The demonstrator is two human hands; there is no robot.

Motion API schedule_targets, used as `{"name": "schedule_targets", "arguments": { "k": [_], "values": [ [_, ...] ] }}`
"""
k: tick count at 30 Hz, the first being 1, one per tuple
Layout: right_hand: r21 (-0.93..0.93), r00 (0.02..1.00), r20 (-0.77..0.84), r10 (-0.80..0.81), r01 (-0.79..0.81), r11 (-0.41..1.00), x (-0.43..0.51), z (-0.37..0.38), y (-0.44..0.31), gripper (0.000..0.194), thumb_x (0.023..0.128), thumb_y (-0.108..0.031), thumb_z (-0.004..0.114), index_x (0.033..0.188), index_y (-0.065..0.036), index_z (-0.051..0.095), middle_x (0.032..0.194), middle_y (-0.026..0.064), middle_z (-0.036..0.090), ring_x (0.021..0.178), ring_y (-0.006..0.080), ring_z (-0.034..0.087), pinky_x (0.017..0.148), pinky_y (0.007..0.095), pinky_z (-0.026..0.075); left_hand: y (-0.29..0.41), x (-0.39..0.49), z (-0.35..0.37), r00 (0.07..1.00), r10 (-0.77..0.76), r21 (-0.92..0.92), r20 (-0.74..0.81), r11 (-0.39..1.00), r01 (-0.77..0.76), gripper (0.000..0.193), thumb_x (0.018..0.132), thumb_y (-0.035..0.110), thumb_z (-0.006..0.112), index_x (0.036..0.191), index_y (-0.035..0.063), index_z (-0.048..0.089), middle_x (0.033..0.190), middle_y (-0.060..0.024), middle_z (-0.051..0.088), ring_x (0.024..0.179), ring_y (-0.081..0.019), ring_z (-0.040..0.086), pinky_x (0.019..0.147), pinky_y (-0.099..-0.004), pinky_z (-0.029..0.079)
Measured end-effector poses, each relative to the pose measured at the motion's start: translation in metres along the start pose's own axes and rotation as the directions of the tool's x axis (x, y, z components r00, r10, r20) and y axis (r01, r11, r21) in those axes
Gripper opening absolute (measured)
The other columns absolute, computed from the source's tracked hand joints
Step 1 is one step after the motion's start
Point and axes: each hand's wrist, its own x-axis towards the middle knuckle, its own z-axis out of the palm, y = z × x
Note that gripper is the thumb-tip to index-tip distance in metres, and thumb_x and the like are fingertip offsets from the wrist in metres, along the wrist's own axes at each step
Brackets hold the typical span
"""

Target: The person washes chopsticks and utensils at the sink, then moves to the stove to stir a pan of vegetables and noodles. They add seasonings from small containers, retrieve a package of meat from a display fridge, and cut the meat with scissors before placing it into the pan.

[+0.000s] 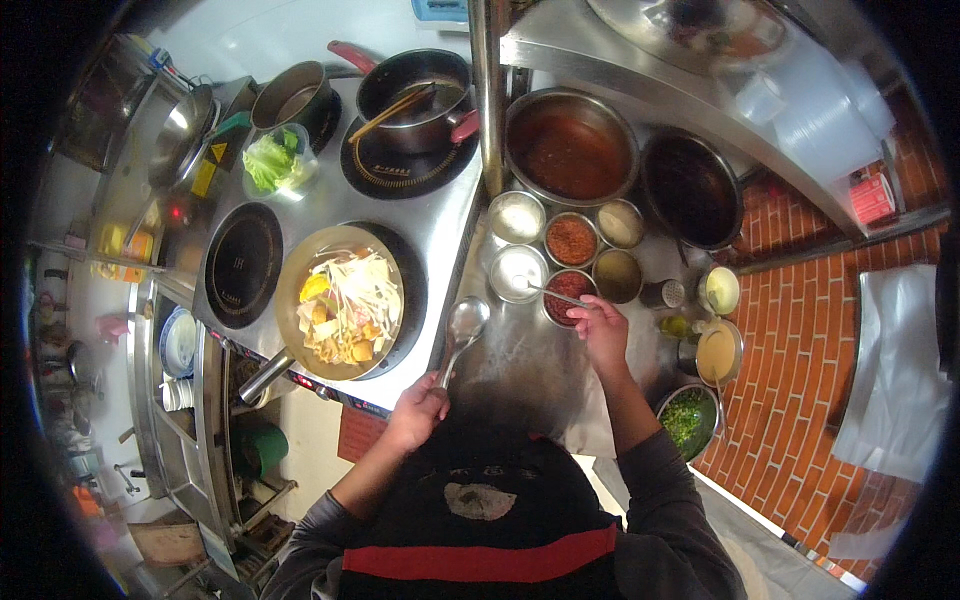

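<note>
My left hand [420, 411] grips the handle of a large metal serving spoon [466, 322], its bowl raised near the stove's right edge. A small metal spoon [559, 295] is held between the fingers of my right hand [601, 330]. That spoon's tip is over a round metal tin of white seasoning [517, 262], while its handle crosses a tin of dark red paste or seasoning [566, 307]. Left of the serving spoon, a frying pan [285, 300] sits on a burner. In it lie enoki mushrooms [360, 289], noodles [322, 346] and other pieces of food.
More seasoning tins [571, 238] stand behind my right hand, before a large pot of reddish-brown sauce [574, 154]. Chopped greens [681, 421] fill a bowl at right. Across the stove are a red-handled pot [412, 124] with chopsticks and a plastic tub of lettuce [274, 161].
</note>
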Motion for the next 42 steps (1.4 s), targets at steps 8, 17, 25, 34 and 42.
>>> {"name": "schedule_targets", "arguments": {
  "k": [8, 17, 25, 34, 42],
  "values": [
    [-0.514, 0.933, 0.136, -0.332, 0.353, 0.782, 0.03, 0.039, 0.025, 0.03, 0.099, -0.01, 0.047, 0.123, 0.002, 0.061, 0.091, 0.0101, 0.074, 0.069, 0.0138, 0.062, 0.068, 0.0279, 0.052, 0.0, -0.003, -0.002, 0.999, 0.032, 0.023, 0.002, 0.999, -0.032, 0.037, 0.1, 0.01, 0.046, 0.136, 0.0071, 0.053, 0.069, 0.0015, 0.052, 0.055, -0.0077, 0.043, 0.051, -0.0217, 0.033],
    [-0.013, 0.998, -0.035, 0.048, -0.049, 0.999, 0.019, 0.019, 0.007, 0.024, 0.095, -0.008, 0.05, 0.113, 0.001, 0.063, 0.088, 0.012, 0.075, 0.057, 0.0066, 0.055, 0.049, 0.0215, 0.044, -0.005, -0.005, -0.002, 1.0, 0.019, 0.002, -0.011, 1.0, -0.019, 0.037, 0.099, 0.008, 0.046, 0.136, 0.0065, 0.052, 0.069, 0.0011, 0.053, 0.055, -0.0082, 0.043, 0.05, -0.022, 0.033],
    [0.079, 0.994, -0.088, 0.058, -0.051, 0.996, -0.003, -0.01, -0.005, 0.025, 0.099, -0.013, 0.05, 0.114, 0.003, 0.062, 0.088, 0.0144, 0.074, 0.058, 0.008, 0.055, 0.052, 0.0217, 0.044, 0.0, 0.0, 0.002, 1.0, 0.018, -0.005, 0.016, 1.0, -0.018, 0.036, 0.1, 0.009, 0.047, 0.136, 0.0061, 0.052, 0.069, 0.0014, 0.053, 0.055, -0.0077, 0.043, 0.05, -0.0219, 0.033],
    [0.131, 0.995, -0.088, 0.045, -0.033, 0.991, -0.008, -0.013, 0.004, 0.024, 0.101, -0.013, 0.051, 0.115, 0.003, 0.063, 0.091, 0.0166, 0.074, 0.059, 0.0086, 0.054, 0.052, 0.0226, 0.045, 0.003, 0.0, 0.003, 0.999, 0.044, 0.008, -0.005, 0.999, -0.044, 0.036, 0.1, 0.01, 0.046, 0.136, 0.0066, 0.053, 0.069, 0.0014, 0.053, 0.055, -0.0073, 0.043, 0.05, -0.0217, 0.033],
    [0.131, 0.996, -0.084, 0.007, 0.004, 0.991, -0.006, -0.013, 0.005, 0.025, 0.1, -0.013, 0.052, 0.118, 0.002, 0.062, 0.091, 0.0157, 0.074, 0.06, 0.0081, 0.055, 0.053, 0.0222, 0.045, 0.005, -0.002, 0.007, 1.0, 0.021, 0.019, -0.018, 1.0, -0.021, 0.035, 0.1, 0.008, 0.044, 0.133, 0.0065, 0.055, 0.068, 0.0012, 0.052, 0.054, -0.0077, 0.042, 0.05, -0.0219, 0.032]
  ]
}}
